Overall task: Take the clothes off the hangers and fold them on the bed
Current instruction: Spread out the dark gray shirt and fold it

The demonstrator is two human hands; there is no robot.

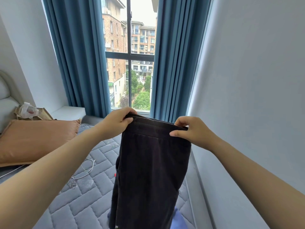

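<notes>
A grey quilted mattress fills the lower room. On the mattress's left side lies a flat orange satin pillow, with a thin white cable looped on the mattress just beside it. Beyond the mattress's far edge, long teal curtains flank a tall dark-framed window. A plain white wall runs along the mattress's right side. Above the mattress hangs a dark charcoal soft-napped garment, waistband uppermost. The left hand pinches the waistband's left corner, and the right hand grips its right corner.

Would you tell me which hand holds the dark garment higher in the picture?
The left hand; it grips the top edge of the garment slightly above the right hand.
</notes>
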